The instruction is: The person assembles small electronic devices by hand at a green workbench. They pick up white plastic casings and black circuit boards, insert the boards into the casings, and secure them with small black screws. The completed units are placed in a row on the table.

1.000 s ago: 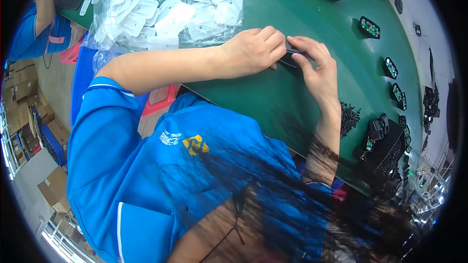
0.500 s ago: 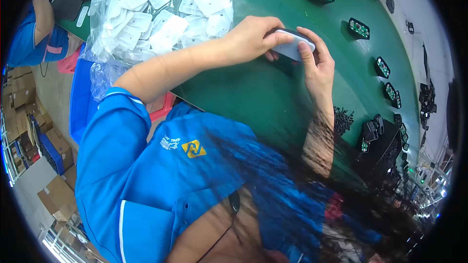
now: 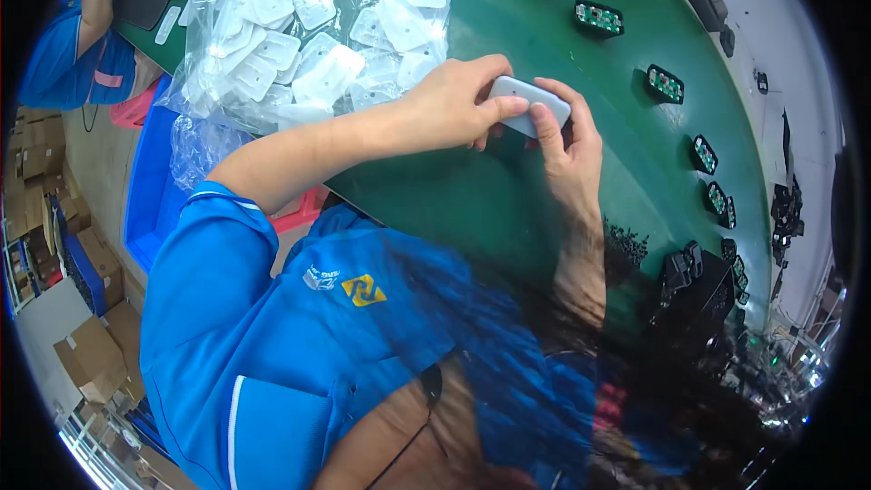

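Head view, hands, pale casing seemingly tipped flatter

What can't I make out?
In the head view:
Light-grey case, underside: faces away, held by left hand and right hand.
White plates, lowest: covered by others in clear bag.
Loose black parts: too small to distinguish.
Blue shirt, right side: veiled by blurred hair.
Co-worker: cut off by picture's rim.

Pale case with rounded corners, held over the counter.
Its smooth, light-grey face is turned up toward the camera, its long side slanting down rightward, gripped at opposite ends by left hand and right hand.
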### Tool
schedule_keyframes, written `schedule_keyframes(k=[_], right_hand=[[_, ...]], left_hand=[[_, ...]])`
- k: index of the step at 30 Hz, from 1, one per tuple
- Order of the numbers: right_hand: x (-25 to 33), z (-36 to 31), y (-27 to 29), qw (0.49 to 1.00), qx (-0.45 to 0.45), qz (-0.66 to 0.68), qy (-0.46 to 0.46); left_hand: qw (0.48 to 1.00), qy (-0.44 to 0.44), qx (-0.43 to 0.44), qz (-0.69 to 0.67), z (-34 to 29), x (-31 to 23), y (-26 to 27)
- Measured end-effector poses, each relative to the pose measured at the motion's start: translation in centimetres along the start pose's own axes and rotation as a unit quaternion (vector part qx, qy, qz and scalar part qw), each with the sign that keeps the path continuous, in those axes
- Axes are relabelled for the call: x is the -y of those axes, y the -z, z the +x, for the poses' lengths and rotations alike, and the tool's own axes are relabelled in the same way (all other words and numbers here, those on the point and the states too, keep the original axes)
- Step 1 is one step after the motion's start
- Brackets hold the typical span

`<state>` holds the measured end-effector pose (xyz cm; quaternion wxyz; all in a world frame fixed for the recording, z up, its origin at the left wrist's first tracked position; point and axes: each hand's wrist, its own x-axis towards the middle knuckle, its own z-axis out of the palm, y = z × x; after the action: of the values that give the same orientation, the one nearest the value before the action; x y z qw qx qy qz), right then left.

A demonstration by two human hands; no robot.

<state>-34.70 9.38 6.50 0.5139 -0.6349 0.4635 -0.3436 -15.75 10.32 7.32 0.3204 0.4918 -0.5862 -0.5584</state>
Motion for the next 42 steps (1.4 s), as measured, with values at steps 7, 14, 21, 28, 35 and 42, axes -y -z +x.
schedule_keyframes(k=[7, 14, 21, 28, 35, 42], right_hand=[[-0.2, 3.1, 0.7, 0.986, -0.093, 0.101, 0.094], [-1.4, 1.7, 4.2, 0.989, -0.139, 0.056, 0.021], [-4.0, -2.3, 7.4, 0.976, -0.199, 0.069, -0.048], [-5.3, -5.0, 8.1, 0.966, -0.233, 0.091, -0.069], [-4.9, -7.8, 8.0, 0.962, -0.25, 0.089, -0.068], [-5.0, -10.2, 8.3, 0.954, -0.276, 0.085, -0.079]], left_hand=[[0.992, -0.04, -0.103, 0.061, 8.1, -1.1, 3.6], [0.979, 0.095, -0.16, -0.078, 23.0, 6.1, 16.4], [0.969, 0.24, -0.048, 0.033, 24.0, 5.3, 19.2], [0.946, 0.205, -0.103, 0.228, 23.7, 4.0, 19.9], [0.901, 0.1, -0.181, 0.382, 25.3, 3.7, 19.3], [0.807, -0.102, -0.35, 0.465, 14.5, -3.0, 20.5]])
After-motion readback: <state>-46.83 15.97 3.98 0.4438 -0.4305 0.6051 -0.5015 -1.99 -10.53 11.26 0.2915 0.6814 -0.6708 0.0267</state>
